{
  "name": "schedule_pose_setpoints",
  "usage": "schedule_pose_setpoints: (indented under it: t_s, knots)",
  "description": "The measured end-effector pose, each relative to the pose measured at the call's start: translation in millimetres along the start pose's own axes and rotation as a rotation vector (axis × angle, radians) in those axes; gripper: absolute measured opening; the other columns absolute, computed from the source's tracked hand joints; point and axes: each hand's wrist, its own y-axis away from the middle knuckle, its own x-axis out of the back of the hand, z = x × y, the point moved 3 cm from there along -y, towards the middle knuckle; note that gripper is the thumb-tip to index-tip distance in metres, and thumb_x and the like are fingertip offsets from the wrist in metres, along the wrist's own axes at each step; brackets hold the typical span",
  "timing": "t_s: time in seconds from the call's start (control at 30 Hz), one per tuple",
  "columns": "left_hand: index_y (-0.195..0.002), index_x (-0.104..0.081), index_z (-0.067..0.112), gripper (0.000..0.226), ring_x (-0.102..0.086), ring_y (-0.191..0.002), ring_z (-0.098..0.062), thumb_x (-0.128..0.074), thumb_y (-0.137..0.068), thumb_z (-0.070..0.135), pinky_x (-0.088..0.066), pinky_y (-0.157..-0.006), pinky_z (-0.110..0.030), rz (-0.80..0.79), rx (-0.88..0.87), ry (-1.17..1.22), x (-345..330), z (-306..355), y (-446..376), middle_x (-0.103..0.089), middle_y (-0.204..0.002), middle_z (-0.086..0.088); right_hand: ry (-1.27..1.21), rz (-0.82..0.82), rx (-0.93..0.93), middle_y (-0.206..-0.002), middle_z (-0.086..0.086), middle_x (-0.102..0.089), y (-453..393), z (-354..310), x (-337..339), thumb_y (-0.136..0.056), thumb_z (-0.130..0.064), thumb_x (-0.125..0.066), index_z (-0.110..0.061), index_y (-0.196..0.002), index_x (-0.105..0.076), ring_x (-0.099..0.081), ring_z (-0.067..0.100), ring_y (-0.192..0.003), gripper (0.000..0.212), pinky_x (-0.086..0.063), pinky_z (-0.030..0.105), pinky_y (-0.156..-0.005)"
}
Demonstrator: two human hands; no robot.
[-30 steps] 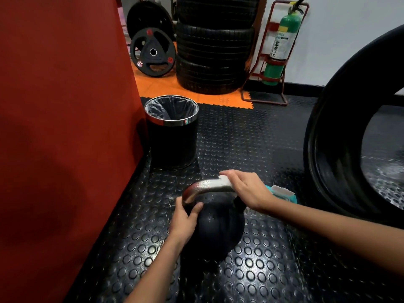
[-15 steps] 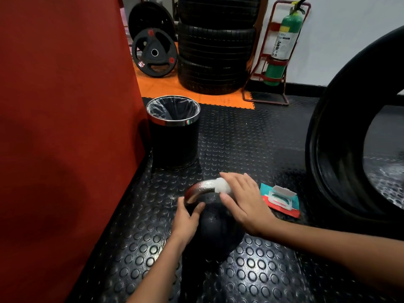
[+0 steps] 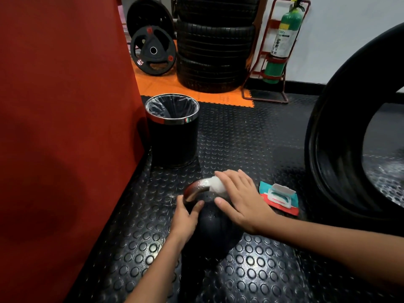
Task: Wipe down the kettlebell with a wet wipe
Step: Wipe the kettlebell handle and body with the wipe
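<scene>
A black kettlebell (image 3: 215,228) with a shiny metal handle (image 3: 194,189) stands on the studded rubber floor. My left hand (image 3: 185,219) grips the left base of the handle, thumb and fingers curled round it. My right hand (image 3: 240,200) lies over the handle's right side, pressing a white wet wipe (image 3: 215,184) against the metal, thumb under and fingers over. Most of the wipe is hidden beneath the fingers.
An open wet-wipe pack (image 3: 278,197) lies on the floor right of the kettlebell. A black bin (image 3: 172,136) with a liner stands just behind. A red wall (image 3: 65,127) is at left, a big tyre (image 3: 341,149) at right. Stacked tyres (image 3: 214,44), a weight plate (image 3: 153,53) and an extinguisher (image 3: 282,40) stand far back.
My right hand has slid the wipe along the handle from the top toward its right side, uncovering the wipe pack behind it. My left hand has kept its hold.
</scene>
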Motion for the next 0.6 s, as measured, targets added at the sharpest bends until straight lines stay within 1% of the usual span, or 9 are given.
schedule_pose_setpoints:
  t_s: [0.07, 0.13, 0.23, 0.3, 0.33, 0.37, 0.43, 0.5, 0.6]
  knots:
    - [-0.109, -0.043, 0.034, 0.031, -0.059, -0.091, -0.009, -0.068, -0.09, 0.035, -0.047, -0.084, -0.03, 0.001, 0.013, -0.01, 1, 1, 1, -0.061, -0.097, 0.015, -0.031, 0.007, 0.003, -0.148, -0.003, -0.041, 11, 13, 3, -0.101, -0.056, -0.034, -0.017, -0.156, -0.031, -0.033, 0.014, -0.142, 0.067, -0.014, 0.041, -0.125]
    - [-0.109, -0.043, 0.036, 0.031, -0.061, -0.094, -0.014, -0.067, -0.089, 0.038, -0.051, -0.089, -0.036, -0.005, 0.03, -0.011, 1, 0, 1, -0.062, -0.1, 0.012, -0.069, 0.032, -0.047, -0.146, -0.005, -0.044, 18, 24, 2, -0.1, -0.057, -0.033, -0.018, -0.153, -0.035, -0.037, 0.011, -0.139, 0.066, -0.016, 0.042, -0.124]
    - [-0.11, -0.043, 0.036, 0.032, -0.062, -0.096, -0.018, -0.067, -0.089, 0.04, -0.051, -0.092, -0.041, -0.008, 0.044, -0.01, 1, -2, -1, -0.064, -0.101, 0.01, -0.146, 0.065, -0.302, -0.119, -0.013, -0.059, 5, 24, 2, -0.097, -0.065, -0.019, -0.024, -0.121, -0.058, -0.051, 0.006, -0.122, 0.061, -0.014, 0.043, -0.123]
    - [-0.109, -0.043, 0.035, 0.031, -0.062, -0.096, -0.017, -0.067, -0.089, 0.039, -0.051, -0.091, -0.039, 0.002, 0.031, -0.004, 1, -2, -1, -0.064, -0.1, 0.01, -0.165, 0.027, -0.443, -0.097, -0.013, -0.061, -16, 17, 4, -0.093, -0.069, -0.011, -0.026, -0.095, -0.06, -0.054, 0.004, -0.104, 0.065, -0.014, 0.043, -0.122]
    - [-0.108, -0.043, 0.036, 0.03, -0.062, -0.097, -0.017, -0.067, -0.089, 0.038, -0.05, -0.091, -0.037, 0.004, 0.019, -0.001, 1, 0, -1, -0.064, -0.1, 0.01, -0.133, -0.013, -0.432, -0.094, -0.011, -0.061, -24, 11, 5, -0.092, -0.069, -0.009, -0.027, -0.092, -0.059, -0.054, 0.005, -0.101, 0.066, -0.014, 0.042, -0.122]
    - [-0.106, -0.044, 0.035, 0.029, -0.062, -0.096, -0.015, -0.068, -0.089, 0.037, -0.05, -0.09, -0.036, 0.002, 0.012, 0.008, 0, 0, 0, -0.064, -0.1, 0.009, -0.095, -0.047, -0.384, -0.096, -0.011, -0.061, -28, 5, 5, -0.092, -0.067, -0.01, -0.028, -0.097, -0.06, -0.053, 0.007, -0.102, 0.064, -0.014, 0.043, -0.122]
    - [-0.101, -0.045, 0.035, 0.025, -0.062, -0.093, -0.012, -0.068, -0.09, 0.034, -0.05, -0.087, -0.034, -0.002, 0.016, 0.03, 0, 1, 2, -0.064, -0.099, 0.009, -0.017, -0.033, -0.219, -0.111, -0.008, -0.059, -23, -4, 2, -0.095, -0.064, -0.019, -0.024, -0.122, -0.059, -0.05, 0.01, -0.113, 0.062, -0.016, 0.042, -0.122]
    - [-0.103, -0.044, 0.035, 0.026, -0.06, -0.089, -0.008, -0.067, -0.09, 0.035, -0.049, -0.086, -0.033, -0.014, 0.017, 0.014, 1, 3, 3, -0.062, -0.097, 0.012, -0.009, 0.017, -0.081, -0.128, -0.005, -0.054, -8, -2, 0, -0.098, -0.059, -0.031, -0.019, -0.142, -0.048, -0.044, 0.012, -0.124, 0.061, -0.016, 0.04, -0.123]
    - [-0.109, -0.041, 0.036, 0.031, -0.059, -0.09, -0.012, -0.065, -0.09, 0.039, -0.049, -0.088, -0.034, -0.018, 0.026, -0.03, 2, 4, 3, -0.059, -0.096, 0.016, -0.021, 0.041, -0.055, -0.139, -0.005, -0.049, 14, 18, 1, -0.1, -0.056, -0.036, -0.019, -0.148, -0.039, -0.041, 0.012, -0.134, 0.061, -0.014, 0.041, -0.125]
